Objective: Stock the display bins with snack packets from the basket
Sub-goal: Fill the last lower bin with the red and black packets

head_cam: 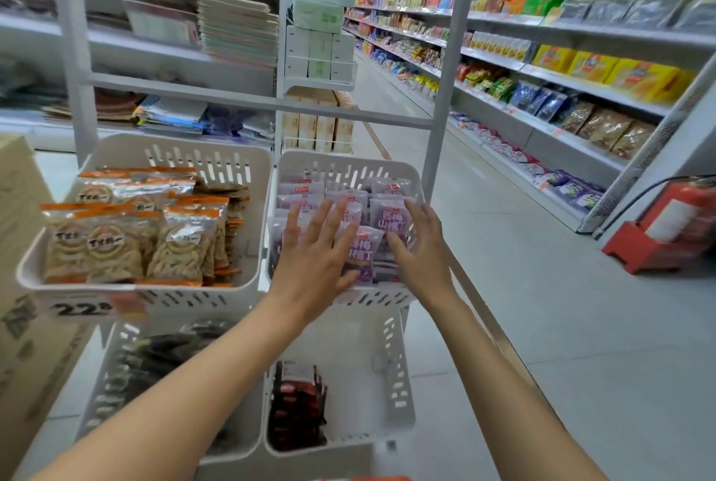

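Bins [248, 166]: four, white. Left hand [314, 259], right hand [422, 248] both flat, pressing purple packets [389, 217].

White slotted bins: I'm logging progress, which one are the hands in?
The upper right white slotted bin, holding purple snack packets; left hand and right hand both rest on them.

A pale grey tiled aisle [523, 267] is stretching away under even light. Right of the aisle, long white shelves [561, 80] are holding bright goods, with a red extinguisher [676, 219] standing at their near end. Left of the aisle, stationery shelves [232, 31] are showing blurred, a carton [19, 217] sitting farthest left.
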Tool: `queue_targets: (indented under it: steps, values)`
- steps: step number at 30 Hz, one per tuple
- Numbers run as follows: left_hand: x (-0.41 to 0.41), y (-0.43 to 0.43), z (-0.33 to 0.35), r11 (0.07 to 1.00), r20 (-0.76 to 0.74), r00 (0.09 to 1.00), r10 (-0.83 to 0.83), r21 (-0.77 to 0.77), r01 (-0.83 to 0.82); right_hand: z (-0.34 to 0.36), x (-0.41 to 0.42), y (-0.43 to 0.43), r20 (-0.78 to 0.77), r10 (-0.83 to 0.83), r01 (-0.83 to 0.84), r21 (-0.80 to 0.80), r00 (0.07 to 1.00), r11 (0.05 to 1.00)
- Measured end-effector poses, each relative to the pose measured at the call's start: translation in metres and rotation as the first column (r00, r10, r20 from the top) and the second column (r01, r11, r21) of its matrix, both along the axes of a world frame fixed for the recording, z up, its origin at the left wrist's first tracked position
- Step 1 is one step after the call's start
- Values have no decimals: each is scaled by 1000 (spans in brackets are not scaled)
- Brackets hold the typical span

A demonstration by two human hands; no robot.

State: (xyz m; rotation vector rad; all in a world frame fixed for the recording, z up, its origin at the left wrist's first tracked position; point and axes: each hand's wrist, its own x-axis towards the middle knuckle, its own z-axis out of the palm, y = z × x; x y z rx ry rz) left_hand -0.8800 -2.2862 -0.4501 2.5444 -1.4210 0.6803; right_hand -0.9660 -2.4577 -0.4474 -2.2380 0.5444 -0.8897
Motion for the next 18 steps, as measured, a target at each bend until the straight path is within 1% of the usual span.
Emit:
queue_targets:
  steps: [2,3,4,5,6,8,10,11,12,14,15,16,17,18]
  values:
    - [-23,17,-2,989,-53,996,-74,-129,66,-6,-24,31,99,29,-35,67,995,997]
    - [-34,29,-8,978,-88,991,-102,-189,84,-12,-37,52,122,38,-50,95,992,994]
    - [-45,42,-16,974,-149,981,-121,-210,88,-21,-50,72,123,46,-59,106,991,993]
    - [-56,58,-26,979,-225,967,-123,-188,81,-34,-62,93,99,57,-67,106,993,992]
    - [-68,76,-39,988,-303,947,-103,-140,62,-50,-75,114,51,80,-86,111,995,990]
    - [-87,117,-69,999,-439,898,-16,-36,1,-86,-97,154,-97,155,-135,184,983,974]
    - [-105,161,-101,997,-525,847,79,57,-58,-126,-120,187,-274,239,-163,273,932,948]
    - [-112,184,-116,991,-553,823,130,101,-89,-146,-131,198,-376,292,-179,308,879,935]
    - [-119,207,-132,983,-582,793,181,143,-119,-168,-144,208,-488,367,-207,352,792,913]
    - [-135,248,-160,967,-656,711,254,182,-177,-208,-168,220,-655,529,-260,468,540,845]
    - [-142,267,-172,962,-693,667,272,181,-204,-227,-179,225,-711,570,-262,507,412,821]
    - [-150,283,-183,957,-720,632,285,181,-226,-245,-189,232,-758,567,-250,510,322,823]
    - [-157,297,-192,953,-737,608,296,182,-244,-262,-196,240,-794,543,-247,487,275,838]
    - [-164,309,-201,948,-750,587,306,184,-259,-279,-199,248,-827,504,-271,441,248,856]
